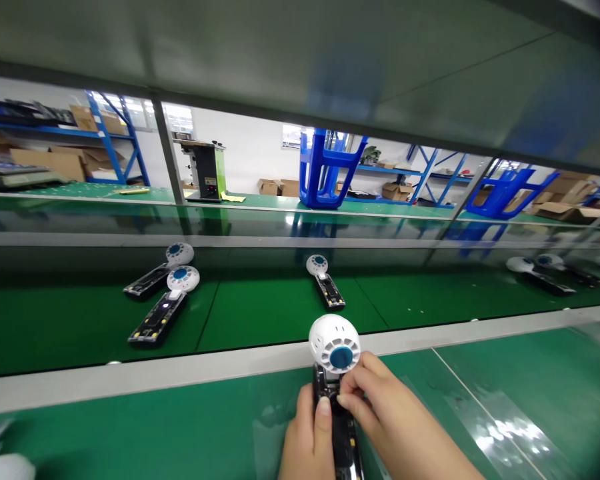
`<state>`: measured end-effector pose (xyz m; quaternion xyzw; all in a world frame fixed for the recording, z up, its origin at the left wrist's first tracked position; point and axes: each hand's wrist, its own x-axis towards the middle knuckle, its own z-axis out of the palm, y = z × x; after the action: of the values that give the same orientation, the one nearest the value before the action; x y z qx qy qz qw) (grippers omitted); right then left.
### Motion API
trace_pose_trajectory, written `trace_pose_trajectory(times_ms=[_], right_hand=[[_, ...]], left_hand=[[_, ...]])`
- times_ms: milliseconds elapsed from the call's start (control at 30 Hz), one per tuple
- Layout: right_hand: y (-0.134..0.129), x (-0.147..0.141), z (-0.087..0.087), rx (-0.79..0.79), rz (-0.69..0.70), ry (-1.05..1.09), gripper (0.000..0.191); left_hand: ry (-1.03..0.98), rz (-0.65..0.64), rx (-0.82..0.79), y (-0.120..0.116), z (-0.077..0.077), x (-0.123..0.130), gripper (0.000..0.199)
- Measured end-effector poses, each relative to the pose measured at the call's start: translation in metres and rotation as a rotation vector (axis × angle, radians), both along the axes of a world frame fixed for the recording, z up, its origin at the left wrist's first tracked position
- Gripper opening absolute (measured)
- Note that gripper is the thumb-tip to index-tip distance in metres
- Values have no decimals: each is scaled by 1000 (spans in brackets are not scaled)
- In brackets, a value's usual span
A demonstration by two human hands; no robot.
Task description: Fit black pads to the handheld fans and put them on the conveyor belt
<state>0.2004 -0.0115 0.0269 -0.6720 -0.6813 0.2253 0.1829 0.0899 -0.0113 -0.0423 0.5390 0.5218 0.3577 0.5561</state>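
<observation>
In front of me stands a handheld device (335, 343) with a white round vented head, a blue disc in it and a black body with circuit parts showing. My left hand (310, 433) is closed around the left side of the black body, thumb on its front. Close to the neck, the fingers of my right hand (375, 393) are pinched together against the body's upper part. Whatever small part lies between those fingertips is hidden. The device's lower end runs out of the frame.
Similar devices lie on the dark green belt (260, 313): two at left (160, 317), one in the middle (330, 291), several at right (540, 275). A pale rail (220, 363) separates belt and worktop. Blue stools (325, 170) stand beyond. A shelf (280, 60) hangs overhead.
</observation>
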Motion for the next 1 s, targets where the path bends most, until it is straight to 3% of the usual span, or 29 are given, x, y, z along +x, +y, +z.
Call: trace_pose_trajectory(times_ms=[1000], right_hand=[[1,2,-1,-11,10,-5,18]], left_hand=[[32,19,-6,0,-1,1,43]])
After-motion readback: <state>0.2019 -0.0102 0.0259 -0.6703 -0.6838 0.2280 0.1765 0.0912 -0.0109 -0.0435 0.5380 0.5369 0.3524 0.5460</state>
